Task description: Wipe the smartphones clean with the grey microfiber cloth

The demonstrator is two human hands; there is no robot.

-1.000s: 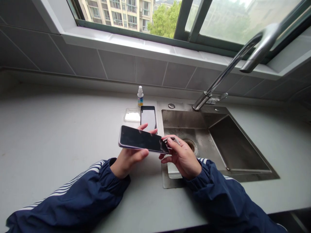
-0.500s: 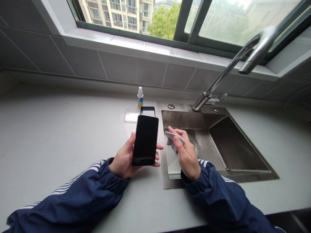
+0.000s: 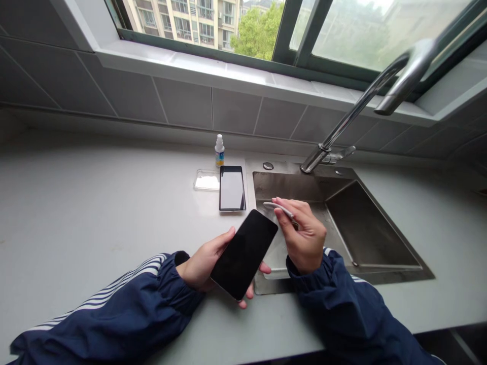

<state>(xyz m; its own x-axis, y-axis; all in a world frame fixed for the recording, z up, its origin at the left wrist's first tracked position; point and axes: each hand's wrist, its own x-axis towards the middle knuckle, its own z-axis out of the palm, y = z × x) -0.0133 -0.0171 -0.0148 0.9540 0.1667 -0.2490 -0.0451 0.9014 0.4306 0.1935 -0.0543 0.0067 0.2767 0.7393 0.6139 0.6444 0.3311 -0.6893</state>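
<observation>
Grey bench (image 3: 95,213) is seen under a window, with a steel sink (image 3: 365,228) set into it at the right.

A phone (image 3: 244,253) is held by the left hand (image 3: 201,261), which is closed around it from below: the thumb is laid on the left edge and the fingertips are seen at the right edge and the bottom corner. The dark screen is turned up. The phone is kept above the bench, just at the left rim of the sink.

The long axis of the phone is slanted from the near left to the far right, so its top end is pointed toward the right hand (image 3: 306,238). A small white wipe (image 3: 279,207) is pinched there between thumb and fingers, and the other fingers are curled in. The wipe is held just beyond the top right corner of the phone, a little above it and apart from it. The right hand is thus the nearer one to the top end of the screen.

Farther back, a second phone (image 3: 232,187) is laid flat on the bench, with a clear case (image 3: 207,180) just beside it on the left and a small bottle (image 3: 219,150) standing upright behind them. A tap (image 3: 365,96) is arched over the sink.
</observation>
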